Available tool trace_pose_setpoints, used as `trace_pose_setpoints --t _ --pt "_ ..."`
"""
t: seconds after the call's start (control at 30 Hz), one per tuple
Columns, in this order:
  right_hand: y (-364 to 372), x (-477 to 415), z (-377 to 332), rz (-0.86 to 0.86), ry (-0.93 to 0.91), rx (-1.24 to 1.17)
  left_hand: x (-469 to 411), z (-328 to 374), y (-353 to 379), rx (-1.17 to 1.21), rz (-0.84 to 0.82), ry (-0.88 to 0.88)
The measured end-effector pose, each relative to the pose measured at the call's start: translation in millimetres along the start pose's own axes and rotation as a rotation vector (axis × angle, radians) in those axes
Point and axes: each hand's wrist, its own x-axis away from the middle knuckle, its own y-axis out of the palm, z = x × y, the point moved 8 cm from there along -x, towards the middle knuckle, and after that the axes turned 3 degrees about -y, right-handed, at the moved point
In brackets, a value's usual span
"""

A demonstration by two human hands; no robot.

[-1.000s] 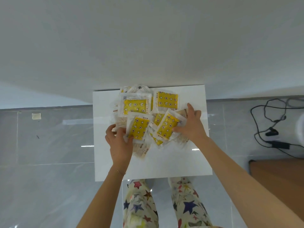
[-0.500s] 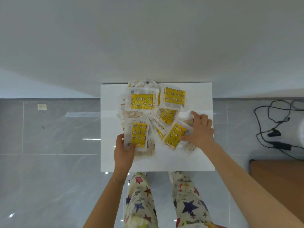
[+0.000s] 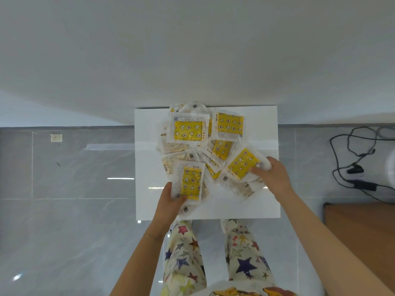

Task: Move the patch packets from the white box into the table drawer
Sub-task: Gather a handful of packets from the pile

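Observation:
Several clear patch packets with yellow star-and-moon patches lie heaped on the small white table (image 3: pixel 265 206). My left hand (image 3: pixel 168 202) grips the near edge of one upright packet (image 3: pixel 190 182) at the heap's front left. My right hand (image 3: pixel 271 175) pinches the right end of a tilted packet (image 3: pixel 242 164) at the front right. Two more packets, a left one (image 3: pixel 188 130) and a right one (image 3: pixel 228 126), lie flat at the back of the heap. No white box and no drawer show in this view.
The table stands against a white wall (image 3: pixel 192 50). Grey glossy floor tiles (image 3: pixel 64 210) lie to both sides. A black cable with an adapter (image 3: pixel 361 184) trails at the right, and a wooden surface (image 3: pixel 361 236) is at the lower right. My star-patterned trouser legs (image 3: pixel 213 257) are below the table.
Both hands have drawn back toward me, each pulling a packet from the heap. The left packet now stands upright in my grip, and the right packet has slid outward to the right.

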Motion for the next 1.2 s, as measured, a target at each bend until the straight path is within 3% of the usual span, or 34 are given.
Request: trace_pose_setpoints --t 0.1,0.37,0.6,0.83,1.2 --pt "-2 19 -28 0.005 -0.038 -0.121 14 18 -6 0.023 0.048 0.039" --pt "19 85 -127 -0.194 -0.132 -0.417 97 108 -36 0.203 0.125 0.307" --pt "27 158 -177 -0.362 -0.192 -0.312 179 140 -78 0.276 0.293 0.386" --pt "45 233 -215 -0.452 -0.247 -0.259 267 108 -111 0.42 0.417 0.388" --pt "153 349 -261 -0.731 -0.381 -0.047 362 3 -199 0.78 0.673 0.35"
